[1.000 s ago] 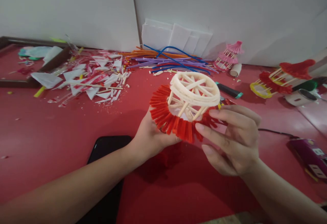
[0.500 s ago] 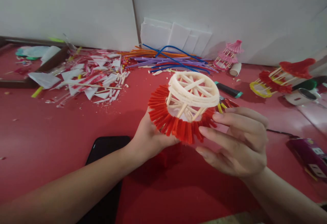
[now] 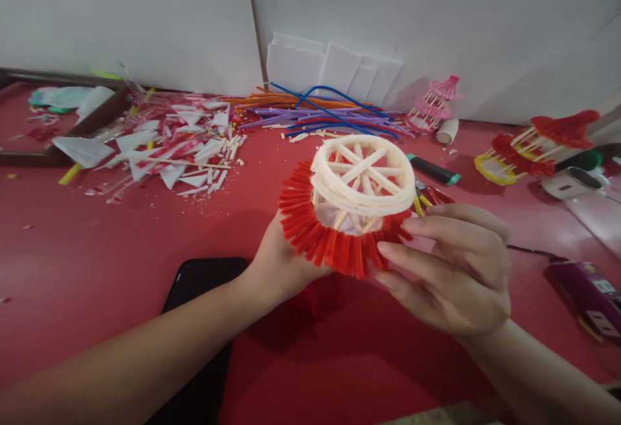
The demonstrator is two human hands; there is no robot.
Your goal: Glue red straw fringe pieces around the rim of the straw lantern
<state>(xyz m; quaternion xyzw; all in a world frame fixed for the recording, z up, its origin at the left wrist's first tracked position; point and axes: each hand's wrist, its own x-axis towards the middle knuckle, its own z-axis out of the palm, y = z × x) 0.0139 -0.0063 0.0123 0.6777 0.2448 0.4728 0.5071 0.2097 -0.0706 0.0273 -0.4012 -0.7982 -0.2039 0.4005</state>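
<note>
Above the red table I hold a pipe-cleaner model (image 3: 363,202). It has a cream ring with crossing spokes on top, thin sticks beneath, and a skirt of red pipe-cleaner strips (image 3: 303,221) around it. My left hand (image 3: 276,260) grips it from the left and below, its fingers mostly hidden behind the red skirt. At the right edge, my right hand (image 3: 451,270) has its fingertips and thumb closed on the red strips.
A black phone (image 3: 204,276) lies under my left forearm. Behind are paper and plastic scraps (image 3: 184,147), coloured pipe cleaners (image 3: 320,118) and a black-green cutter (image 3: 434,169). Finished-looking pink (image 3: 431,108) and red-yellow models (image 3: 528,147) stand right, near a purple device (image 3: 585,295).
The model has tipped toward me, so more of its spoked top shows. My right thumb has moved up nearer the red strips.
</note>
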